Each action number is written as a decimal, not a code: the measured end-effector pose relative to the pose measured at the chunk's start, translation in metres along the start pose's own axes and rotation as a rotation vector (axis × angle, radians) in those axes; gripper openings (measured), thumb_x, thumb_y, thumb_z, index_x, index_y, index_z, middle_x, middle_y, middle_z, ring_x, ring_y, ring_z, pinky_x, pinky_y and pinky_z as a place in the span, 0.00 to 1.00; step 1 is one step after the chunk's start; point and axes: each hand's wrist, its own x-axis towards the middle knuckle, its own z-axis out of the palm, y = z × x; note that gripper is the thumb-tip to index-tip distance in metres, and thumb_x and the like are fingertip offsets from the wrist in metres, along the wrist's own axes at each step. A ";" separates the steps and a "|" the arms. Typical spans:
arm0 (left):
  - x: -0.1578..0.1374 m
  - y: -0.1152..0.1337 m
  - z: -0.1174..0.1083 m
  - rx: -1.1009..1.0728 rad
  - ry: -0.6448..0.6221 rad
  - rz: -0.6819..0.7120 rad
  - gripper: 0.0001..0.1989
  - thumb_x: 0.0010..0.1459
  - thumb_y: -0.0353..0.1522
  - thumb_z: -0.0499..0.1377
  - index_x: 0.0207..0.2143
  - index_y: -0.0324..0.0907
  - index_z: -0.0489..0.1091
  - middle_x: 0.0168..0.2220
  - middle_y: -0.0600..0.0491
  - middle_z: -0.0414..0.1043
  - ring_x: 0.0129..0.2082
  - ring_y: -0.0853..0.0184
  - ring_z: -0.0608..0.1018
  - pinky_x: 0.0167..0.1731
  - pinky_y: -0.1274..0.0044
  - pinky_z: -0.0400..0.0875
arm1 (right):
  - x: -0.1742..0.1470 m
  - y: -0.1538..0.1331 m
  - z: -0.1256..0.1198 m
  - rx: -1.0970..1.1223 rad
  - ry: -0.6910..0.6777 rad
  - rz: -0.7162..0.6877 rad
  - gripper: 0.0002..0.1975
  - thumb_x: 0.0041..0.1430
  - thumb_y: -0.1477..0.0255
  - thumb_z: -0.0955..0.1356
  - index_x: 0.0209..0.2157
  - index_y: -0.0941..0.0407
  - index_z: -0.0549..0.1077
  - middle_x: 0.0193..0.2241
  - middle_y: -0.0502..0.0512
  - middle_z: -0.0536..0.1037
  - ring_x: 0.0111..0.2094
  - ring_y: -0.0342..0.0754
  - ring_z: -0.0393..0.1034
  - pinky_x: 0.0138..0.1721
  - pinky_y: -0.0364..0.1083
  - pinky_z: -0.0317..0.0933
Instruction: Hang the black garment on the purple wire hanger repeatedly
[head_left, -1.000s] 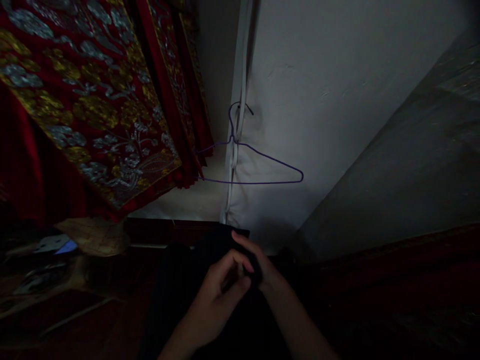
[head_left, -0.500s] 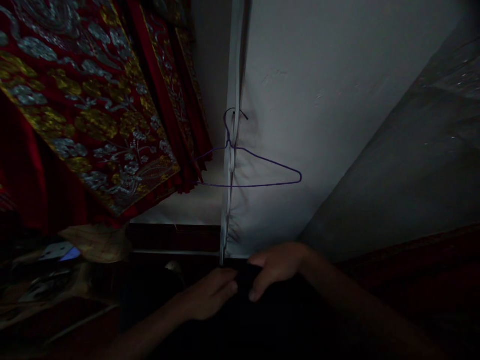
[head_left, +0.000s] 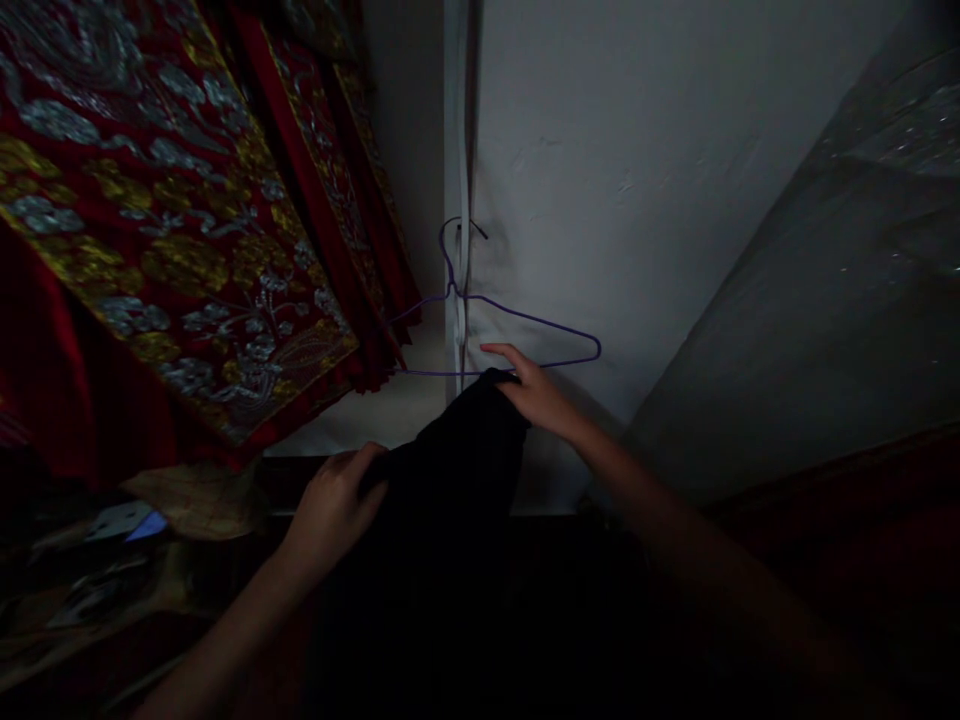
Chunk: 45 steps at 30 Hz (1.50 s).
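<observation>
A dark, nearly black piece of cloth [head_left: 457, 480] hangs between my two hands; in this low light I cannot tell what kind of garment it is. My left hand [head_left: 337, 500] is closed on its left edge. Higher up, my right hand [head_left: 536, 390] pinches the cloth's upper right corner, its index finger stretched out to the left. That corner reaches the bottom bar of a purple wire hanger [head_left: 540, 319]; whether they touch, I cannot tell. The hanger's hook goes over something at a pale vertical strip on the wall.
Red cloth with gold and silver embroidery [head_left: 187, 230] hangs at the left, close to the hanger's left end. A pale wall [head_left: 600, 150] stands behind. Below left are a checked cloth [head_left: 202, 500] and cluttered items. Greyish sheeting [head_left: 840, 300] covers the right side.
Both hands have risen, drawing the dark cloth up into view. My right hand has come up to the hanger's bottom bar, while my left has shifted left, so the hands are farther apart.
</observation>
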 end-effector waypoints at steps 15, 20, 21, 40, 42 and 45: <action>0.029 -0.030 0.005 0.102 -0.139 0.084 0.11 0.60 0.39 0.58 0.34 0.43 0.76 0.45 0.43 0.79 0.44 0.54 0.80 0.51 0.65 0.69 | -0.026 -0.017 -0.047 -0.283 -0.056 -0.142 0.13 0.45 0.78 0.61 0.29 0.55 0.76 0.24 0.48 0.76 0.28 0.46 0.69 0.32 0.43 0.57; 0.057 -0.035 -0.029 -0.009 0.086 0.169 0.12 0.59 0.40 0.57 0.35 0.43 0.75 0.60 0.41 0.69 0.62 0.48 0.69 0.63 0.59 0.59 | -0.025 -0.040 -0.060 -0.294 -0.079 -0.158 0.09 0.46 0.76 0.63 0.24 0.57 0.74 0.20 0.47 0.72 0.25 0.43 0.65 0.30 0.42 0.54; 0.061 -0.034 -0.036 -0.050 0.142 0.187 0.11 0.58 0.40 0.57 0.34 0.43 0.74 0.62 0.41 0.67 0.64 0.47 0.66 0.64 0.58 0.56 | -0.024 -0.039 -0.060 -0.258 -0.097 -0.149 0.08 0.46 0.76 0.63 0.23 0.57 0.74 0.20 0.47 0.71 0.25 0.43 0.64 0.30 0.42 0.54; 0.113 0.008 -0.075 -0.021 0.287 0.421 0.17 0.59 0.30 0.55 0.49 0.44 0.76 0.48 0.47 0.77 0.49 0.54 0.77 0.57 0.63 0.67 | -0.015 0.023 -0.080 -0.030 0.505 -0.046 0.31 0.49 0.73 0.73 0.57 0.57 0.71 0.34 0.56 0.81 0.35 0.51 0.76 0.42 0.51 0.68; 0.113 0.007 -0.082 0.034 0.321 0.463 0.18 0.60 0.29 0.53 0.51 0.43 0.74 0.50 0.47 0.75 0.52 0.54 0.75 0.58 0.62 0.66 | -0.010 0.028 -0.088 0.034 0.446 -0.021 0.17 0.50 0.70 0.73 0.44 0.57 0.79 0.36 0.57 0.82 0.38 0.52 0.77 0.44 0.51 0.68; 0.113 0.002 -0.089 0.067 0.355 0.434 0.18 0.62 0.29 0.51 0.52 0.42 0.73 0.52 0.48 0.72 0.54 0.55 0.73 0.59 0.64 0.64 | -0.008 0.028 -0.100 0.205 0.379 0.123 0.07 0.52 0.68 0.73 0.33 0.56 0.81 0.32 0.56 0.82 0.36 0.53 0.77 0.41 0.51 0.69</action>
